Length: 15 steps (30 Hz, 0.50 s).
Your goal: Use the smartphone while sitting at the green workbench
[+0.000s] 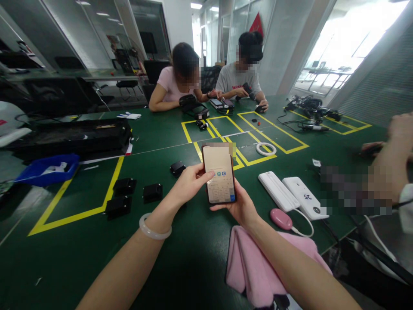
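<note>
A phone (220, 174) with a dark red rim and a lit, pale screen is held above the green table (180, 258), just short of the yellow taped lines (226, 133) marked on it. A keypad-like layout is shown on the lower part of the screen, with small blue icons at mid-height; the top strip is blurred. The phone is cradled from below and behind by the right hand (240, 206), whose fingers are curled narrowly around its lower right edge. The left hand (189, 183), with a pale bangle (154, 227) worn on the wrist, is loosely closed beside the phone's left edge, and its thumb is laid on the screen near the middle. The phone is held upright with its long axis running away from the person, top end toward the far side of the table, screen tilted back to the camera. A pink cloth (251, 267) is draped just below the right wrist. To the right of the phone, a pink oval device (281, 218) and two white devices (292, 193) are laid on the table; to its left, small black boxes (135, 193) are set.
</note>
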{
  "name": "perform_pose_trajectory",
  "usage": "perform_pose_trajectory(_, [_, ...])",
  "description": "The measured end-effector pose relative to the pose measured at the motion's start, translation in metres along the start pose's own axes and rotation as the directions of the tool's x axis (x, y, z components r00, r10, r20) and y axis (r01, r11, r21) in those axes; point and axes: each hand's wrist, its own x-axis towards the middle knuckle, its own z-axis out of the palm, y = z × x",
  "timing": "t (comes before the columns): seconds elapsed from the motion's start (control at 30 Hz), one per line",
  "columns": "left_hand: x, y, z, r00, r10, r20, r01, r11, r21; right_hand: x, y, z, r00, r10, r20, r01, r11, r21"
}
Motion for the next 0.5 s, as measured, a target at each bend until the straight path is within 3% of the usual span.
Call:
perform_pose_trajectory(0.3, [-0.0012, -0.0014, 0.0017, 0.998, -0.015, 0.066, 0.014, 1.000, 0.017, 0.0013, -0.0007, -0.0008, 1.000, -0.001, 0.010, 0.001, 0.999, 0.032])
perform_pose_trajectory(0.5, [-0.0027, -0.0008, 0.0024, 0.999, -0.001, 0.051, -0.001, 0.999, 0.033, 0.0008, -0.0009, 0.0000, 1.000, -0.008, 0.012, 0.007, 0.999, 0.036])
